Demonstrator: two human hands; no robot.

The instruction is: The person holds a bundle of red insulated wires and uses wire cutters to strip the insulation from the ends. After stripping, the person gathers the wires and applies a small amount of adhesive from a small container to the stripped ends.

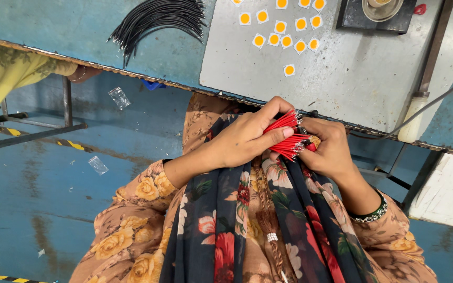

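Note:
Both of my hands meet over my lap, just below the edge of the workbench (342,78). My left hand (242,139) pinches a fan of short red wires (289,137), thumb and fingers closed on them. My right hand (329,149) grips the same bundle from the right side, with the wire ends poking out between the two hands. A bracelet sits on my right wrist. A dark floral scarf (226,220) hangs down my front beneath the hands.
A bundle of black wires (155,21) lies on the blue bench at top left. Several small white squares with orange dots (281,31) sit on the grey plate. A dark machine base (376,15) stands at top right. Another person's yellow sleeve (6,73) is at left.

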